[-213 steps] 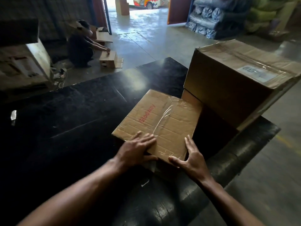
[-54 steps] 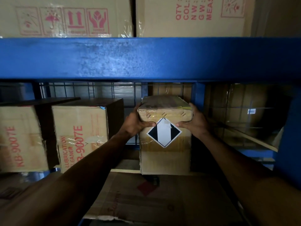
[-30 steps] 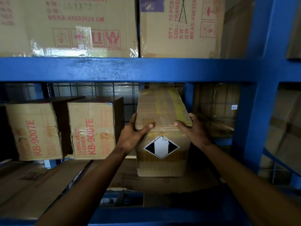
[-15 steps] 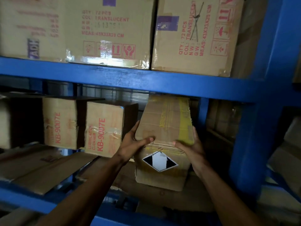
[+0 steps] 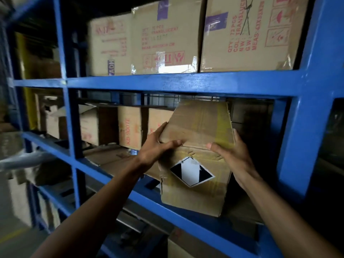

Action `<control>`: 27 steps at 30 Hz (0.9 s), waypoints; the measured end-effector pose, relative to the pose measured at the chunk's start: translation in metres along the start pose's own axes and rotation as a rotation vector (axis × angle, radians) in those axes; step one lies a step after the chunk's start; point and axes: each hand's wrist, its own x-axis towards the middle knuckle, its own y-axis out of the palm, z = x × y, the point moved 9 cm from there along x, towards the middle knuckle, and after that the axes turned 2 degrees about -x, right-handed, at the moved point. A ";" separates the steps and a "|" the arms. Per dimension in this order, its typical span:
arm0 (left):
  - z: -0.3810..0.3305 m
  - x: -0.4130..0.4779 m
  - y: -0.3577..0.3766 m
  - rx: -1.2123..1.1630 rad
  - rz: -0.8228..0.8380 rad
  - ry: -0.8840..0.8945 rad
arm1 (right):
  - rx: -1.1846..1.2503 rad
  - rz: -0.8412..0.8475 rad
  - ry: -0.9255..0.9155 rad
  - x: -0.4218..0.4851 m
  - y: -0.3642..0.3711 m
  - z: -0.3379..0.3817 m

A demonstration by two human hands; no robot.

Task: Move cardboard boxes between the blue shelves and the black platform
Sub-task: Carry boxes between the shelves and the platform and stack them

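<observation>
- Cardboard box [image 5: 197, 127]: a long, narrow carton in the middle bay of the blue shelves [image 5: 167, 83]. Its near end sticks out over the front beam and it's tipped a bit to one side.
- Black-and-white diamond label [image 5: 191, 172] on the near face. It looks like a hazard mark, so I'd treat the contents as delicate.
- Left hand [image 5: 156, 148] grips the top-left near corner, thumb across the top edge and fingers down the left side.
- Right hand [image 5: 230, 155] grips the top-right near corner, thumb on the top edge and fingers wrapped round the right side.
- Handling guess: the cardboard is worn and soft, with a crumpled front-left edge and glossy yellowish tape on top that may be slick. I can't tell the weight, but I'd assume the length makes it front-heavy once it's out.
- Best hold, I think: shift from the top corners to the lower sides or underneath, not the torn edge.
- Beside it on the left are red-printed cartons [image 5: 130, 125], blurred, standing on flattened cardboard [image 5: 111, 159].
- On the shelf above are large cartons [image 5: 165, 41] with red print.
- A blue upright [image 5: 305, 127] stands close on the right, so clearance is tight on that side.
</observation>
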 end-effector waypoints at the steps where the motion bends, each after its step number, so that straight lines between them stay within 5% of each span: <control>1: -0.005 -0.010 -0.006 -0.005 -0.016 -0.004 | 0.010 0.009 -0.013 -0.007 0.004 0.007; 9: -0.030 -0.127 -0.079 -0.014 -0.175 -0.056 | 0.078 0.169 -0.025 -0.079 0.073 0.055; 20: -0.066 -0.395 -0.238 0.159 -0.662 -0.249 | 0.286 0.711 0.012 -0.236 0.293 0.107; 27: -0.110 -0.561 -0.276 0.310 -1.042 -0.370 | 0.442 1.069 -0.022 -0.346 0.400 0.155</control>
